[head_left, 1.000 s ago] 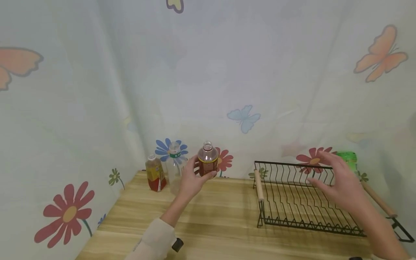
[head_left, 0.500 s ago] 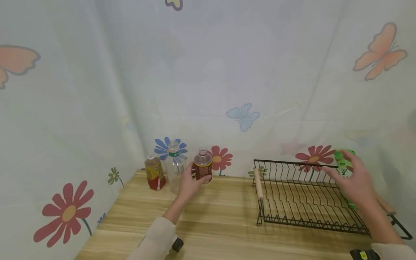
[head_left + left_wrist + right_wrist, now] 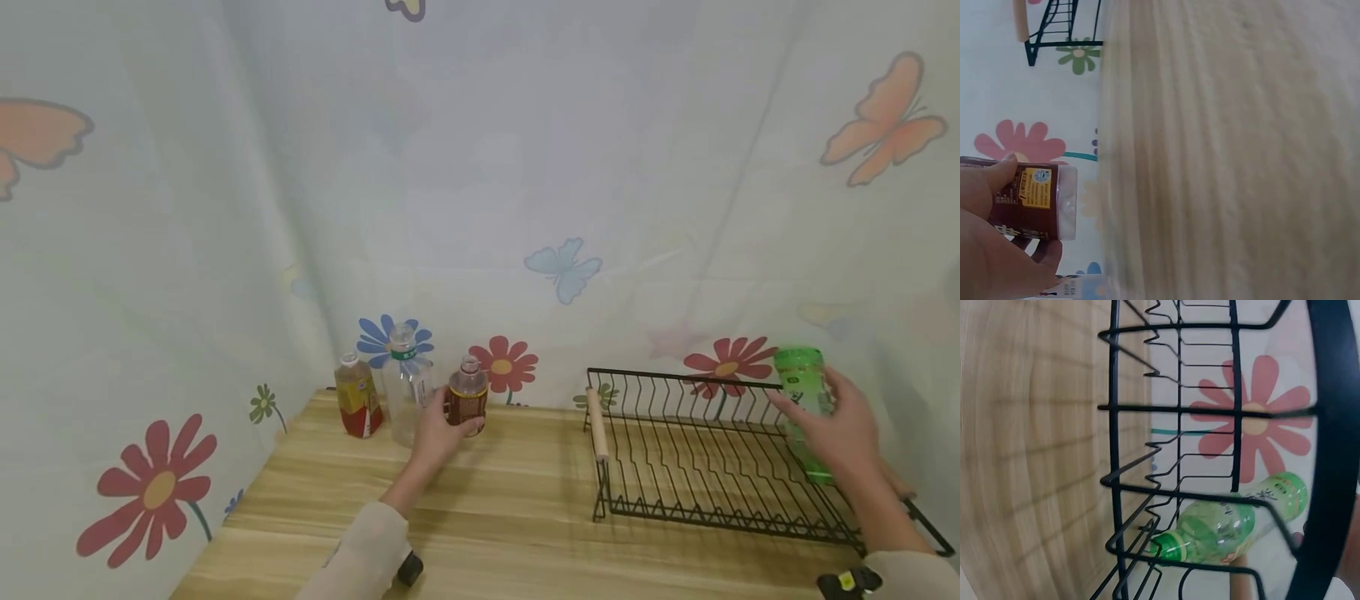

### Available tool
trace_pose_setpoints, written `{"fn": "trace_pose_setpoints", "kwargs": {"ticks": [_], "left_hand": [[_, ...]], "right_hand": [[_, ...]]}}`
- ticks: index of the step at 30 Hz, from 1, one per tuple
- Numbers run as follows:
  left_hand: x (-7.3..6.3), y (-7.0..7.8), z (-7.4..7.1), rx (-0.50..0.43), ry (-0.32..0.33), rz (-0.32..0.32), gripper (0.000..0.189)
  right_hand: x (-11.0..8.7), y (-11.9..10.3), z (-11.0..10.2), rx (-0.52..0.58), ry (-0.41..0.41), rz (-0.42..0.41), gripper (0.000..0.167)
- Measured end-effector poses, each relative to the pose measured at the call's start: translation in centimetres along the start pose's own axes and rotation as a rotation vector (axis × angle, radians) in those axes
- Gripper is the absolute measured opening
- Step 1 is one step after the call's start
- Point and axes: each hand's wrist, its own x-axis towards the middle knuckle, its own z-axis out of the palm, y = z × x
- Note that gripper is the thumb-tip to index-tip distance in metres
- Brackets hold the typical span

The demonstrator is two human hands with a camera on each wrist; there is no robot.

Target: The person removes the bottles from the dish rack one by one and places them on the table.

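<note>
In the head view my left hand (image 3: 438, 433) grips a small capless bottle (image 3: 468, 400) with a brown label, upright near the tabletop, thumb in front and fingers behind. The left wrist view shows the same brown-labelled bottle (image 3: 1029, 200) and its clear base. My right hand (image 3: 843, 425) is at the green plastic bottle (image 3: 802, 375) in the dish rack (image 3: 690, 467). Its thumb crosses in front of that bottle and its fingers spread at the right side. The green bottle (image 3: 1216, 525) stands tilted, capped end down among the wires.
Left of my left hand stand a tall clear bottle (image 3: 405, 400) with a green neck band and a bottle (image 3: 358, 398) with a yellow and red label. The black rack has wooden handles (image 3: 597, 425). A flowered curtain (image 3: 480, 167) hangs behind the wooden table (image 3: 495, 517).
My left hand has lowered the brown-labelled bottle toward the table and slightly left. The right hand has moved right, from over the rack to the green bottle, its fingers now at that bottle's sides.
</note>
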Motion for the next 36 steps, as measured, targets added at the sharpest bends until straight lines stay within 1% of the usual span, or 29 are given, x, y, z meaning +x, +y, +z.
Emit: {"fn": "trace_pose_setpoints", "kwargs": {"ticks": [5,8,14,20,27,32,36], "left_hand": [[-0.2,-0.4,0.3,0.028,0.002,-0.007,0.075],[-0.3,-0.5,0.4,0.030,0.006,-0.016,0.076],[-0.3,-0.7,0.4,0.033,-0.008,-0.030,0.074],[-0.2,-1.3,0.5,0.070,-0.016,-0.027,0.070],[0.0,-1.6,0.3,0.071,-0.035,-0.017,0.076],[0.1,-1.7,0.2,0.099,-0.062,0.004,0.077],[0.2,-2.0,0.1,0.116,-0.086,-0.001,0.078]], "right_hand": [[0.3,1.0,-0.3,-0.022,-0.038,0.051,0.106],[0.3,1.5,-0.3,-0.032,-0.056,0.065,0.106],[0.2,2.5,-0.2,-0.050,-0.061,0.080,0.105],[0.4,3.5,-0.1,-0.072,-0.070,0.082,0.104],[1.2,4.0,0.0,-0.090,-0.107,0.076,0.101],[1.1,3.9,0.2,-0.161,-0.093,0.062,0.099],[0.6,4.0,0.6,-0.182,-0.066,0.029,0.095]]}}
